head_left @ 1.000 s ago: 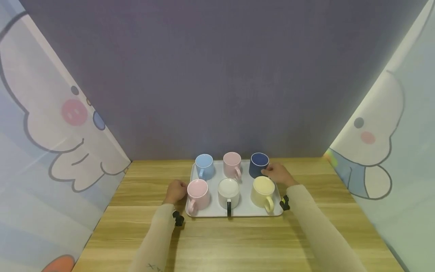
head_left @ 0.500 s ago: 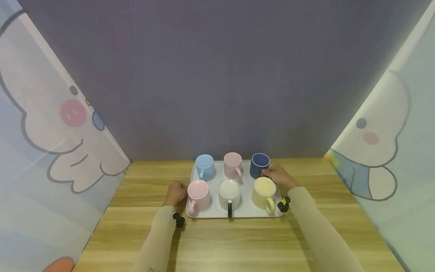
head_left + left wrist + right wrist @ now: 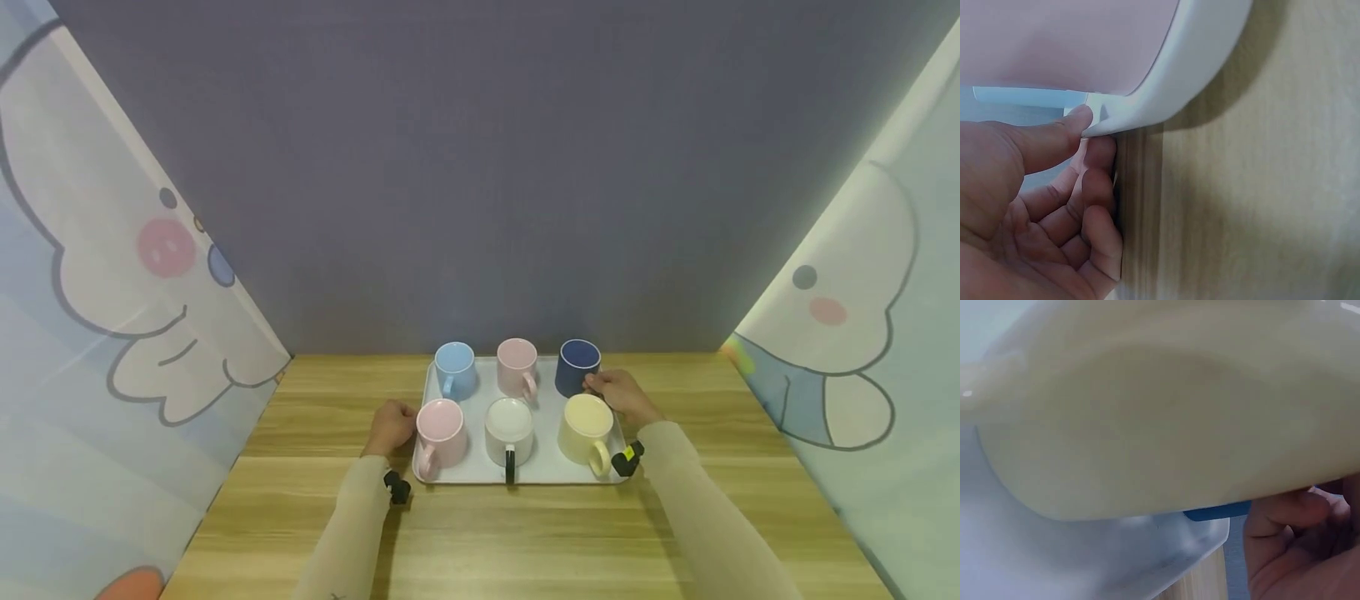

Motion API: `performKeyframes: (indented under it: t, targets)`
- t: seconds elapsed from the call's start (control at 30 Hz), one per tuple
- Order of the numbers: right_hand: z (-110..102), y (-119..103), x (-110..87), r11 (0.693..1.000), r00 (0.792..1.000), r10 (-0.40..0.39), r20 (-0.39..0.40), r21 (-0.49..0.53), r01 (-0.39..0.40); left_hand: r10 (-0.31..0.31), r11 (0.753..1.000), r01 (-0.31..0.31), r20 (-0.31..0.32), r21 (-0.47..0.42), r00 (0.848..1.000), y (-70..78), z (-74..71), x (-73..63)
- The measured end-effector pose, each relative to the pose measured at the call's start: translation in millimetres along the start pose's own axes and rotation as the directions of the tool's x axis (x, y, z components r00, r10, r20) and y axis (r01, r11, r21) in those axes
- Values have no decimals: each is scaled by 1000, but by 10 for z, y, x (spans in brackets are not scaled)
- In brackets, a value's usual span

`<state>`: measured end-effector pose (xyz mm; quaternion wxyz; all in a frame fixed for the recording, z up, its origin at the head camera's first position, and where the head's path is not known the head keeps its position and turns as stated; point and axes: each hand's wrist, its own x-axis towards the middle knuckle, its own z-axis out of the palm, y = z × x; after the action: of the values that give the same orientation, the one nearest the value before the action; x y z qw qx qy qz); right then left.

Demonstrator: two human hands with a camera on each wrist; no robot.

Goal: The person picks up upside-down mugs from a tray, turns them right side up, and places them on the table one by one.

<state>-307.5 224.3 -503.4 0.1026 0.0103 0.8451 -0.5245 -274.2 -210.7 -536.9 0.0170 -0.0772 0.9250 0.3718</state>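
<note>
A white tray (image 3: 546, 427) bears two rows of mugs. My left hand (image 3: 391, 427) pinches the tray's left rim, thumb on top and fingers curled beneath in the left wrist view. Beside it stands a pink mug (image 3: 441, 446). At the back right corner, my right hand (image 3: 624, 395) holds the dark blue mug (image 3: 576, 371) at its lower right side; its handle is hidden by the fingers. In the right wrist view a yellow mug (image 3: 1147, 437) covers most of that grip, leaving only a sliver of blue beside the curled fingers.
On the tray's back row are a light blue mug (image 3: 456, 373) and a second pink mug (image 3: 516, 368). A white mug (image 3: 508, 442) with a black handle sits front centre. The wooden table (image 3: 525, 542) meets a grey wall (image 3: 495, 208) behind.
Everything on the table shifts slightly right in the head view, together with the background. Both hands stay in place at the tray rim and the dark blue mug.
</note>
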Motion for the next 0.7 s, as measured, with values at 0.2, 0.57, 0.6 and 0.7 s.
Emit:
performKeyframes:
  t: [0.2, 0.57, 0.6, 0.7]
  targets:
    - [27, -38, -22, 999, 999, -4, -39, 43, 5, -2, 1000, 2, -2, 2, 1000, 2, 0, -2]
    - [-6, -267, -115, 994, 992, -59, -111, 87, 69, 16, 1000, -16, -23, 9, 1000, -13, 5, -25]
    - [-13, -289, -124, 994, 991, -66, -117, 78, 75, 20, 1000, -20, -27, 11, 999, -12, 5, -24]
    - [-31, -352, -150, 994, 987, -89, -133, 55, 97, 32, 999, -31, -32, 15, 999, -10, 1, -25]
